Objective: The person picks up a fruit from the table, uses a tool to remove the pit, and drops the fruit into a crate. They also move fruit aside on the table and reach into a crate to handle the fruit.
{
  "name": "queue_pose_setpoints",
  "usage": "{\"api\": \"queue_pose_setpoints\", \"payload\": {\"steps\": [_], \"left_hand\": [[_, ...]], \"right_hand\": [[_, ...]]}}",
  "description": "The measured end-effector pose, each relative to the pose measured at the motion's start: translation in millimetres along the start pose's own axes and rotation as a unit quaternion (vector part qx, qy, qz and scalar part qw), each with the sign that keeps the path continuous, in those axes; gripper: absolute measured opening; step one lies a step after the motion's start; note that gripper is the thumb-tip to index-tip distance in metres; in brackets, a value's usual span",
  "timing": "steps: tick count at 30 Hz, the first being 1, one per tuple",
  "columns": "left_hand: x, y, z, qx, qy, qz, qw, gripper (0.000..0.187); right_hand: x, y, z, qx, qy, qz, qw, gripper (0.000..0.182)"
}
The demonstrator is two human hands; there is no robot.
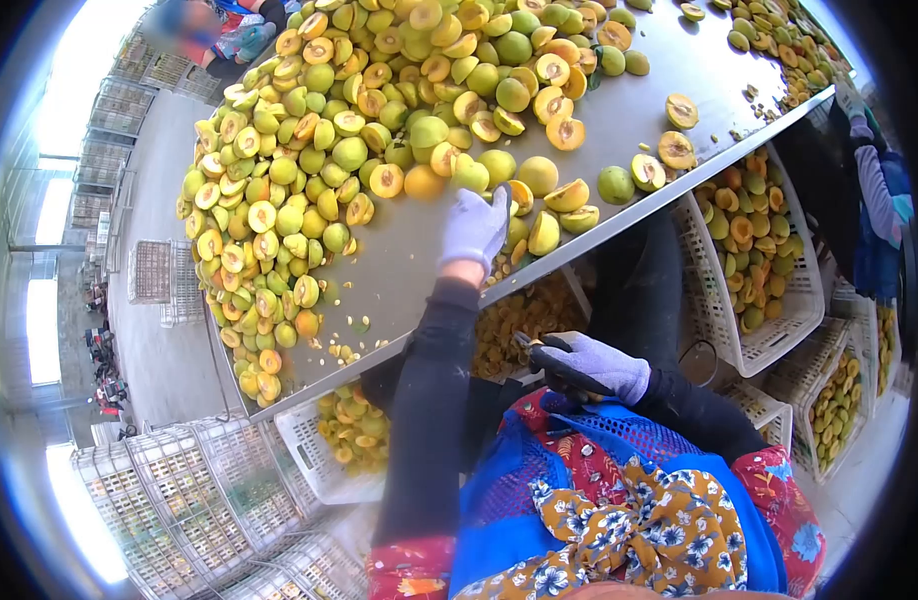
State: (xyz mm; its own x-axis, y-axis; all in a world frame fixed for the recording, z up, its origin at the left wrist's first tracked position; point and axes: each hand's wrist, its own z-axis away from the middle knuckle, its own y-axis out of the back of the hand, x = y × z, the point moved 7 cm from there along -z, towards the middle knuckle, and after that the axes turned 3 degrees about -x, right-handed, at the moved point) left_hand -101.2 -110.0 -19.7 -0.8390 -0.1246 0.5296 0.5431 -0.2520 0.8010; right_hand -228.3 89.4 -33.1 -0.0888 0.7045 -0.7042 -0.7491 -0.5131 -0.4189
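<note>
My left hand point(476, 228), in a lavender glove, reaches over the metal table. Its fingers and thumb close around a yellow-green apricot point(469, 175) by the pile, though the fingertips are hidden. More apricots point(537, 175), whole and halved, lie just beyond it. Close to my body, my right hand point(591, 366) wears a lavender glove with a dark palm. It is closed on a small dark tool point(525, 340) with a metal tip, mostly covered by the fingers. Beneath the table edge, a crate holds orange-brown fruit pieces point(529, 318), partly hidden by my hands.
The metal table point(379, 270) has a raised edge on my side. White crates point(769, 345) of halved apricots stand right; another crate point(314, 465) sits below left. Stacked crates point(209, 480) fill the lower left. Co-workers' gloved hands point(849, 100) show at far right and upper left.
</note>
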Motion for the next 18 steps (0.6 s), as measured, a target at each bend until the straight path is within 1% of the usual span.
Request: {"api": "queue_pose_setpoints", "payload": {"steps": [2,3,4,5,6,7,8,9,10,11,13,14,15,16,18], "left_hand": [[-7,-15,-14,0.03,-0.064,0.089,0.994,0.037],[-5,-13,-4,-0.009,-0.047,0.214,0.976,0.037],[1,-4,20,-0.049,-0.029,0.336,0.94,0.038],[6,2,41,-0.089,-0.009,0.453,0.887,0.038],[7,6,59,-0.126,0.012,0.486,0.865,0.038],[3,8,74,-0.158,0.033,0.518,0.84,0.039],[-6,11,86,-0.155,0.031,0.504,0.849,0.04],[-16,4,93,-0.146,0.034,0.547,0.824,0.041],[-23,-2,102,-0.141,0.063,0.584,0.797,0.04],[-28,-8,111,-0.139,0.091,0.62,0.767,0.039],[-8,8,126,-0.064,-0.034,0.532,0.844,0.041],[-5,8,132,-0.05,-0.056,0.523,0.849,0.043],[-2,8,138,-0.034,-0.078,0.513,0.854,0.045],[-10,-1,140,-0.041,-0.061,0.543,0.836,0.046],[-26,-17,139,-0.053,-0.051,0.555,0.828,0.046]], "right_hand": [[-12,8,20,0.035,-0.026,-0.003,0.999,0.032],[-16,14,20,0.063,0.034,0.026,0.997,0.031],[-17,21,20,0.091,0.093,0.055,0.99,0.029],[-20,26,23,0.12,0.149,0.084,0.978,0.027],[-45,26,33,0.176,0.243,0.223,0.927,0.022],[-51,23,34,0.187,0.247,0.253,0.916,0.022],[-57,20,33,0.195,0.255,0.282,0.904,0.022],[-62,16,31,0.203,0.261,0.311,0.891,0.023],[-63,12,26,0.206,0.257,0.356,0.875,0.029],[-69,7,24,0.199,0.251,0.379,0.868,0.03],[-85,-4,26,0.192,0.239,0.426,0.851,0.033],[-88,-8,26,0.194,0.262,0.446,0.834,0.034],[-87,-10,25,0.186,0.251,0.45,0.837,0.034],[-87,-12,25,0.179,0.241,0.455,0.839,0.034],[-85,-14,26,0.177,0.228,0.458,0.841,0.033]]}}
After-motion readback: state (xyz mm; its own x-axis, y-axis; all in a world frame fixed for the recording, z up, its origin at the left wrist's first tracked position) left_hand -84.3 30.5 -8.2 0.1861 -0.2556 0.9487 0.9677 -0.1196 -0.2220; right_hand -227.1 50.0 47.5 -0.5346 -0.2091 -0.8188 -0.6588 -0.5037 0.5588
